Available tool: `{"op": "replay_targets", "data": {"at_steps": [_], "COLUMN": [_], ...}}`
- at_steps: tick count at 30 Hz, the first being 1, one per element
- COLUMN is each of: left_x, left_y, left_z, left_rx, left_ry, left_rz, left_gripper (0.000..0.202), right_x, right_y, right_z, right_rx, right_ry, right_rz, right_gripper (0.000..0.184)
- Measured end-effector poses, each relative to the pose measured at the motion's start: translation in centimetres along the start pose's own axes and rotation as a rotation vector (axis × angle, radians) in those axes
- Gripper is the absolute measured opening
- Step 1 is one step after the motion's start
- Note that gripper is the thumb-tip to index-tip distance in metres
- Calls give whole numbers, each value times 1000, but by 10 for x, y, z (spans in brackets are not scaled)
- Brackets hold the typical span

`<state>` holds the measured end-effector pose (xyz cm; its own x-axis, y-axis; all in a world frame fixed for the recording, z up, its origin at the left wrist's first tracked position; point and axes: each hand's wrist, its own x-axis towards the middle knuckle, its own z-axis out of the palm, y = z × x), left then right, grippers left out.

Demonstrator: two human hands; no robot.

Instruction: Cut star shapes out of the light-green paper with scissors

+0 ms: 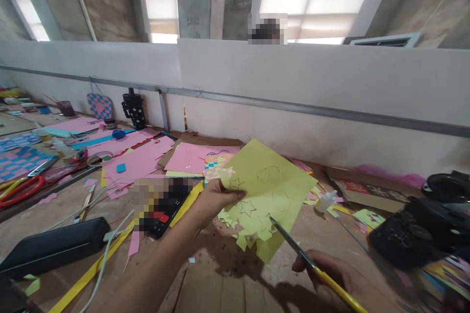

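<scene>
Left hand (216,198): thumb and fingers pinching one yellow sheet (282,181), held over table (326,232); at least two drawn stars (248,208). Right hand (330,276): fingers curled round one pair of yellow-handled scissors (293,244), tip at sheet. One bottle (326,201) beyond.

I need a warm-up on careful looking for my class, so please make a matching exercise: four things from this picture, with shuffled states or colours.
Things
1. Sheet with star outlines
2. Scissors pointed at that sheet
3. Lidded tumbler
4. Squeeze bottle near the sheet

States or colours
A. Black with a pale pattern
B. In the right hand
C. Whitish
D. In the left hand

Pairs: 1-D, 2-B, 3-A, 4-C
</scene>
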<state>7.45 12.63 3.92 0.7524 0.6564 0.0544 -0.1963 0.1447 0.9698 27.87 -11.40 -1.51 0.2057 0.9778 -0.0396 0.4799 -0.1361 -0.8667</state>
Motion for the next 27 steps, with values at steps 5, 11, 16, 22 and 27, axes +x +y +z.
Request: {"op": "replay_targets", "data": {"at_steps": [5,11,16,22,27], "left_x": [-2,-1,-2,-7,-11], "left_y": [1,-2,-5,0,14], "left_z": [0,-3,-5,-5,2], "left_rx": [-18,17,55,182,193], "left_ry": [-45,-58,-55,-32,-84], "left_rz": [6,-3,-27,-54,-33], "left_gripper": [35,37,41,37,46], "right_x": [0,2,1,1,2], "right_y": [-12,-24,-24,-17,-18], "right_z": [-5,-6,2,3,1], "right_rx": [22,-14,17,58,36], "right_ry": [-74,-33,51,88,72], "right_rz": [37,32,44,4,-1], "right_gripper": [64,68,70,70,67]}}
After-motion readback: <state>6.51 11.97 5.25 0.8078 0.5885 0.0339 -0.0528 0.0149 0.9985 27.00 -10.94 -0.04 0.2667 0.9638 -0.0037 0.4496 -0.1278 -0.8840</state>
